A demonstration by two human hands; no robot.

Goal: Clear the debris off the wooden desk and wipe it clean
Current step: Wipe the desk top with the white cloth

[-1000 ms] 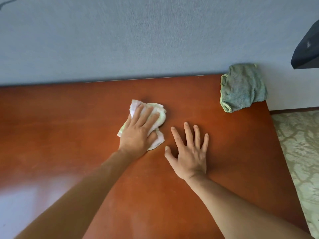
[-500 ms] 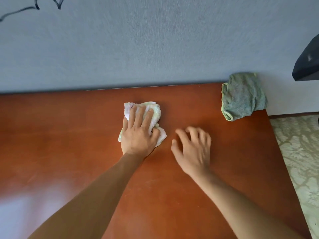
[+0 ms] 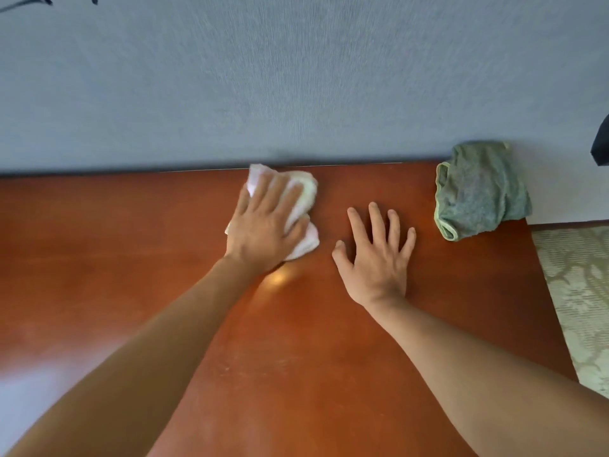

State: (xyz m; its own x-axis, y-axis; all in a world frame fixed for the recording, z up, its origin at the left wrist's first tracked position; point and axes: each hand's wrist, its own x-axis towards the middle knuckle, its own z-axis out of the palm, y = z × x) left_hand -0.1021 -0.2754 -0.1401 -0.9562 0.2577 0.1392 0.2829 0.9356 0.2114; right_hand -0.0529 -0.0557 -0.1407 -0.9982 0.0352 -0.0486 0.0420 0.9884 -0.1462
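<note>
I judge the wiping step is in hand: my left hand (image 3: 267, 225) presses the white rag (image 3: 301, 206), fingers straight, at the table (image 3: 99, 258) back edge by the wall. Right hand (image 3: 375, 258) rests flat, fingers spread. Next move calls for sweeping toward the green cloth (image 3: 478, 189). I see no readable writing.

Domestic room, most likely a bedroom or study in a home. Evidence: a glossy reddish-brown wooden desk (image 3: 412, 341) pushed flush against a blue-grey textured wall (image 3: 296, 77); patterned cream-and-olive floor covering (image 3: 580, 291) beside the desk's right edge; a crumpled grey-green household cloth (image 3: 478, 192) at the desk's far right corner; a white baseboard strip (image 3: 566, 214) behind it.
</note>
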